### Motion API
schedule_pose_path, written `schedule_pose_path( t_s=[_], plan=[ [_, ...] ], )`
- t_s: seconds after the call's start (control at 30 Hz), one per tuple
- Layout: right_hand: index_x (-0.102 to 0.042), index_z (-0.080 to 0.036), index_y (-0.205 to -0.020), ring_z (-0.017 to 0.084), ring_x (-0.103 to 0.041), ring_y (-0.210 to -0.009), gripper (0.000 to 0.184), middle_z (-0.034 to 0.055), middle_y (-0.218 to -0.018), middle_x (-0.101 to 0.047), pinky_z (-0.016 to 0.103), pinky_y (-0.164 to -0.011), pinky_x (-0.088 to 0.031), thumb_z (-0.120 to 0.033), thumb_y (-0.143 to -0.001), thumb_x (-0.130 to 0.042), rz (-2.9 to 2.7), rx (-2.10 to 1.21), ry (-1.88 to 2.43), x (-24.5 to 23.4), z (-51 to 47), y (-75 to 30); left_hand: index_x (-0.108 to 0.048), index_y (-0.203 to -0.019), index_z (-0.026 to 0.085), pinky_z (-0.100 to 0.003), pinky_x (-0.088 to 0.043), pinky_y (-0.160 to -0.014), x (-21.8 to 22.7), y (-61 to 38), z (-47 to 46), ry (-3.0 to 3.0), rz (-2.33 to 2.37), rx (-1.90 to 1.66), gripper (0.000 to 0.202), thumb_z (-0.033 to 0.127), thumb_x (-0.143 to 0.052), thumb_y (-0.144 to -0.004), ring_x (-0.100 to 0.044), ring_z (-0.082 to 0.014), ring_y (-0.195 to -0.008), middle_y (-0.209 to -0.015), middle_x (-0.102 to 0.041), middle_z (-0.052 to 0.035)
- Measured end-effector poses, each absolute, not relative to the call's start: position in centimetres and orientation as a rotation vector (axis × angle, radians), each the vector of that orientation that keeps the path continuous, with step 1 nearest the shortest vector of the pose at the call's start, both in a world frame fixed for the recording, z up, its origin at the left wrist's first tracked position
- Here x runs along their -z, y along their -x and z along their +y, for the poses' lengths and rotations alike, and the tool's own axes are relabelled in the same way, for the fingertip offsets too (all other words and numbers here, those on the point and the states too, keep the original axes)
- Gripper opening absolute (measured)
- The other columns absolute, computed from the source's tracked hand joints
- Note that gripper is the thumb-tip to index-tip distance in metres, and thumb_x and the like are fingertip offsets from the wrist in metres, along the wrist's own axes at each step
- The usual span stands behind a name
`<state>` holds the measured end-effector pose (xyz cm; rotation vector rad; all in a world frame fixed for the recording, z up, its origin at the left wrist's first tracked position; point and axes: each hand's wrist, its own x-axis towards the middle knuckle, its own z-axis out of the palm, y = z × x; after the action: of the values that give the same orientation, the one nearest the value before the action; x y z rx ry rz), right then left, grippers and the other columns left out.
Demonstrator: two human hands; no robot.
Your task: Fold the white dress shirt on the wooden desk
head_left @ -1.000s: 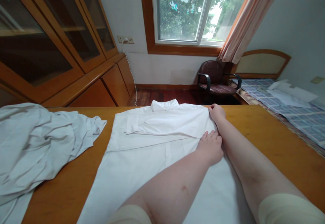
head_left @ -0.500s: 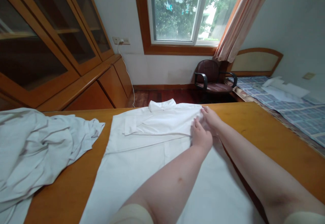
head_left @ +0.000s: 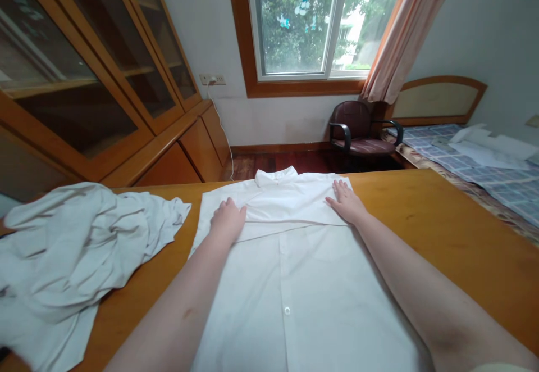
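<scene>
A crumpled white cloth (head_left: 76,243) lies on the left of the orange wooden desk (head_left: 442,220); beyond stand a glass-fronted wooden cabinet (head_left: 84,80) at left, and a dark leather armchair (head_left: 357,130) beside a blue-checked bed (head_left: 475,164) at right.

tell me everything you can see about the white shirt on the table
The white button-front shirt looks like smooth cotton and lies flat on the wooden table, collar at the far edge. A layer is folded across its upper part. A small round button shows on the placket. The left hand and right hand rest on it.
</scene>
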<state>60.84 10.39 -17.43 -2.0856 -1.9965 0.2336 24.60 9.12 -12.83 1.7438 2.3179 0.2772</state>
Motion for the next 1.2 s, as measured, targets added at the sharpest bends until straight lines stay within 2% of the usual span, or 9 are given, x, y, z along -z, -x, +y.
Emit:
schedule_pose_path(
  t_s=[0.17, 0.3, 0.4, 0.57, 0.73, 0.83, 0.93, 1.07, 1.2],
  plan=[
    [-0.019, -0.012, -0.147, 0.026, -0.012, -0.14, 0.079, 0.0136, -0.152, -0.014, 0.041, -0.112, -0.017, -0.057, -0.085, -0.039, -1.984, -0.276, 2.026, 17.3, 9.9, -61.1, -0.045, -0.127, 0.018, -0.033, -0.04, -0.096, 15.1, -20.8, 8.1, -1.742, 2.086, -0.722, 0.047, 0.036, -0.05, -0.084, -0.056, -0.0224, -0.11, -0.113, -0.063, -0.0083],
    [-0.018, -0.012, -0.147, 0.024, -0.011, -0.14, 0.074, 0.0132, -0.153, -0.013, 0.041, -0.112, -0.017, -0.053, -0.088, -0.035, -1.991, -0.315, 1.947, 17.5, 9.9, -61.6, -0.051, -0.122, 0.019, -0.032, -0.042, -0.095, 15.4, -21.0, 8.2, -1.62, 2.11, -1.0, 0.046, 0.032, -0.058, -0.078, -0.053, -0.021, -0.112, -0.122, -0.056, -0.01],
    [-0.018, -0.012, -0.147, 0.023, -0.01, -0.14, 0.073, 0.0127, -0.153, -0.013, 0.041, -0.113, -0.017, -0.053, -0.088, -0.033, -1.984, -0.32, 1.923, 17.8, 10.0, -61.8, -0.051, -0.121, 0.017, -0.027, -0.049, -0.079, 15.5, -20.6, 8.9, -1.219, 1.988, -1.217, 0.049, 0.034, -0.06, -0.076, -0.057, -0.0195, -0.105, -0.123, -0.054, -0.0118],
    [-0.022, -0.009, -0.145, 0.026, -0.012, -0.14, 0.075, 0.015, -0.152, -0.017, 0.042, -0.112, -0.017, -0.054, -0.087, -0.037, -2.013, -0.285, 1.969, 17.9, 10.2, -61.6, -0.055, -0.115, 0.014, -0.021, -0.044, -0.052, 15.0, -19.2, 9.7, -0.946, 1.796, -1.16, 0.046, 0.037, -0.059, -0.075, -0.061, -0.0139, -0.068, -0.087, -0.065, -0.0065],
    [-0.027, -0.011, -0.144, 0.027, -0.016, -0.139, 0.072, 0.0131, -0.15, -0.025, 0.042, -0.112, -0.019, -0.053, -0.087, -0.038, -2.058, -0.274, 1.979, 17.5, 10.1, -61.4, -0.067, -0.09, 0.02, -0.031, -0.046, -0.078, 14.7, -18.7, 9.6, -1.58, 2.129, -0.735, 0.031, 0.042, -0.066, -0.068, -0.061, -0.0242, -0.089, -0.091, -0.067, -0.007],
    [-0.027, -0.01, -0.144, 0.028, -0.017, -0.139, 0.072, 0.0127, -0.149, -0.027, 0.042, -0.112, -0.02, -0.053, -0.086, -0.038, -2.065, -0.283, 2.003, 17.2, 9.9, -61.2, -0.065, -0.082, 0.021, -0.032, -0.043, -0.084, 15.0, -18.9, 9.6, -1.817, 2.199, -0.66, 0.02, 0.039, -0.059, -0.073, -0.059, -0.0253, -0.094, -0.097, -0.065, -0.008],
    [-0.027, -0.01, -0.144, 0.028, -0.017, -0.139, 0.073, 0.013, -0.149, -0.027, 0.042, -0.112, -0.02, -0.053, -0.086, -0.038, -2.058, -0.29, 2.014, 16.8, 9.8, -61.0, -0.06, -0.091, 0.021, -0.031, -0.045, -0.078, 15.1, -19.1, 9.5, -1.79, 2.208, -0.684, 0.022, 0.037, -0.049, -0.081, -0.061, -0.0237, -0.09, -0.097, -0.066, -0.008],
    [-0.026, -0.011, -0.144, 0.028, -0.017, -0.139, 0.075, 0.0128, -0.149, -0.026, 0.042, -0.111, -0.021, -0.054, -0.085, -0.04, -2.044, -0.294, 2.037, 16.5, 9.6, -60.8, -0.047, -0.12, 0.019, -0.037, -0.046, -0.077, 14.7, -19.3, 9.4, -1.699, 2.271, -0.573, 0.047, 0.045, -0.05, -0.081, -0.06, -0.0304, -0.096, -0.108, -0.064, -0.0142],
    [-0.021, -0.01, -0.145, 0.026, -0.015, -0.139, 0.08, 0.0127, -0.151, -0.022, 0.039, -0.112, -0.019, -0.057, -0.084, -0.041, -2.028, -0.309, 2.04, 16.6, 9.6, -61.0, -0.043, -0.127, 0.021, -0.037, -0.045, -0.081, 14.6, -19.1, 9.3, -1.647, 2.294, -0.719, 0.045, 0.036, -0.047, -0.084, -0.06, -0.0284, -0.099, -0.111, -0.063, -0.0136]
  ],
)
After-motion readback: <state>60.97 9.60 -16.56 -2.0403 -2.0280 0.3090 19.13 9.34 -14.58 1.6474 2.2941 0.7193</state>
